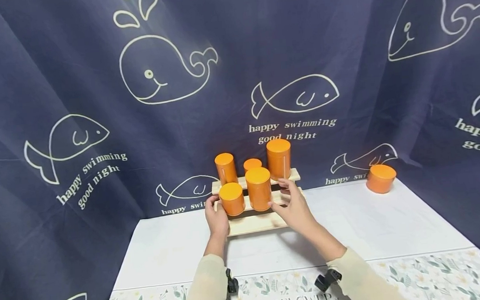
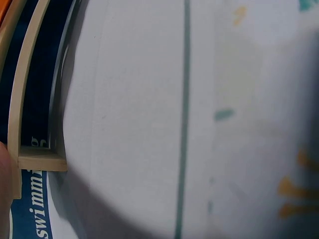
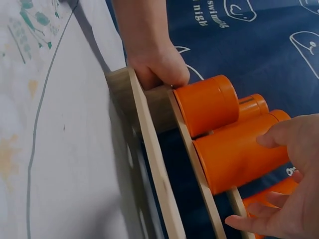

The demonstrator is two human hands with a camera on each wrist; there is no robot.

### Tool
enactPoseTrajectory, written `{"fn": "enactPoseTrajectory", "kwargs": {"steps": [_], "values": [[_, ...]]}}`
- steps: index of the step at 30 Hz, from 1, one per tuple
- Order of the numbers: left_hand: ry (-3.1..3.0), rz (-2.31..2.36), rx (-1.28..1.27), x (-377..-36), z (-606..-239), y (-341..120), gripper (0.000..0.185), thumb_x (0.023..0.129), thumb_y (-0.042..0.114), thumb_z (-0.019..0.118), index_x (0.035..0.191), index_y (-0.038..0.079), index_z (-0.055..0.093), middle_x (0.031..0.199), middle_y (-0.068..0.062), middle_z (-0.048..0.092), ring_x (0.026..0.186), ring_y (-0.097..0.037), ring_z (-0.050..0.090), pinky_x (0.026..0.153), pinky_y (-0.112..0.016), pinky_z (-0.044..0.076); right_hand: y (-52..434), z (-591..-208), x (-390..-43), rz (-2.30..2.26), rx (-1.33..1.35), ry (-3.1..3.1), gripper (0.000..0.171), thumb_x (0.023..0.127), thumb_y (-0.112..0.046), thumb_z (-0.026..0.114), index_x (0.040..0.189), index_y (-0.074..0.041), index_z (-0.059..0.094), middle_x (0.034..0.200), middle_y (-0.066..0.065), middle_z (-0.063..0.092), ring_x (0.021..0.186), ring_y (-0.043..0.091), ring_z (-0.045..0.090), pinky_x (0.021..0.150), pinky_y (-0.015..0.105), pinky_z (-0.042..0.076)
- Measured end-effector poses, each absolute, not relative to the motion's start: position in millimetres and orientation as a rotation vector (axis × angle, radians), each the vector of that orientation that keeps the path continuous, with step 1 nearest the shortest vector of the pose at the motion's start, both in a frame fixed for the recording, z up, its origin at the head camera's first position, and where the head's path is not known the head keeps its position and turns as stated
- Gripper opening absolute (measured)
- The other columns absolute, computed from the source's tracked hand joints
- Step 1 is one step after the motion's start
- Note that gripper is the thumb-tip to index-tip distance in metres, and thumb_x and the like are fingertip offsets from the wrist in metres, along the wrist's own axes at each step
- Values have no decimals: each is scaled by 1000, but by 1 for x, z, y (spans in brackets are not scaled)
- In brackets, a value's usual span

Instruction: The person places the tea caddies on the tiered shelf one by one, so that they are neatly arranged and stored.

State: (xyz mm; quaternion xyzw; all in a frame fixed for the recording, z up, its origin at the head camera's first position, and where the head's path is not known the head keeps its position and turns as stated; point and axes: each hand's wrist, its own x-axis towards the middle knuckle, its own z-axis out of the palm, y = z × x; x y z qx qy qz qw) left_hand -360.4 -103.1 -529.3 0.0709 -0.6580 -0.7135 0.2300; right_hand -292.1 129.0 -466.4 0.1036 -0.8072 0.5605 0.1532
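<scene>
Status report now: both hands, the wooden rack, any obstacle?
Left hand grips wooden rack at its left end. Right hand open, touching the rack's right side beside tall orange can. No obstacle seen.

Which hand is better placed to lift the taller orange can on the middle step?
Right, probably. The right hand has open fingers touching that can, while the left hand grips the rack end.

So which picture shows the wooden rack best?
The head view: the whole wooden rack shows, steps and all. The right wrist view shows only its slats close up and sideways, and the left wrist view just one corner.
</scene>
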Motion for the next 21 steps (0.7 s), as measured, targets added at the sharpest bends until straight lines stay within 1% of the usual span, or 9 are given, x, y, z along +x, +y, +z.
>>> {"fn": "enactPoseTrajectory", "kwargs": {"steps": [5,7,11,15,21], "values": [[-1800,-1965,189,-360,-529,-103,20,98,-2,48,115,-2,57,125,-18,58,130,-30,49,116,-48,36,143,-462,-289,1536,293,-2328,67,87,-16,75,144,-11,40,141,13,49,128,35,53,99,55,53],[-1792,-1966,187,-361,-529,-103,20,98,-2,48,116,-3,57,125,-19,58,131,-32,48,117,-50,35,148,-461,-289,1504,276,-2337,64,88,-17,74,143,-13,41,140,12,51,127,33,53,97,54,54],[-1783,-1971,178,-361,-529,-104,21,98,-3,47,116,-3,56,126,-20,58,132,-33,48,117,-51,35,159,-455,-288,1443,264,-2339,60,90,-18,72,142,-13,42,138,13,53,127,34,54,98,53,53],[-1795,-1969,180,-361,-530,-104,20,98,-3,47,114,-1,58,123,-18,58,130,-30,49,115,-49,38,168,-448,-286,1414,254,-2317,58,90,-17,71,141,-10,43,137,15,53,127,39,52,99,57,51],[-1797,-1975,186,-362,-530,-104,20,97,-3,48,114,0,58,123,-16,59,131,-29,49,116,-48,38,185,-443,-285,1342,234,-2280,53,91,-14,69,138,-6,47,136,16,56,125,37,55,97,55,51]]}}
